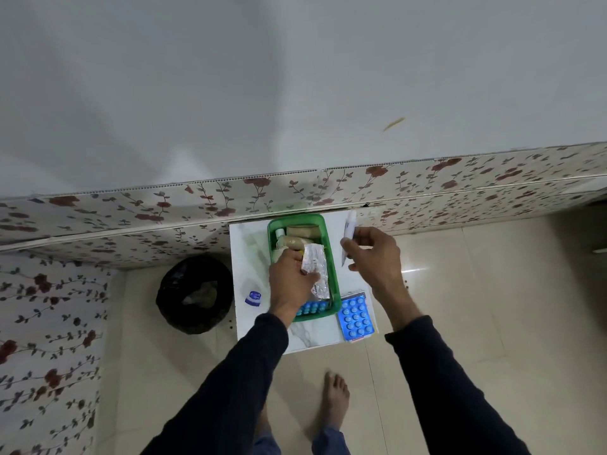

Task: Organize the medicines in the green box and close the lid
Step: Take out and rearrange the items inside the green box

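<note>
The green box [332, 254] stands open on a small white marble-look table [249, 254]. Inside it lie tan rolls [303, 232], a small white bottle [280, 232] and blue blister strips [315, 308] at the near end. My left hand [289, 280] is over the box and grips a silver foil blister pack [314, 264]. My right hand [374, 254] hovers just right of the box, holding a white tube [348, 231] upright. A blue blister strip [356, 316] lies on the table right of the box. No lid is visible.
A small blue-capped jar [253, 297] sits on the table's left side. A black-lined bin [194, 293] stands on the tiled floor to the left. Floral-covered walls run behind and at left. My bare foot [335, 402] is below the table.
</note>
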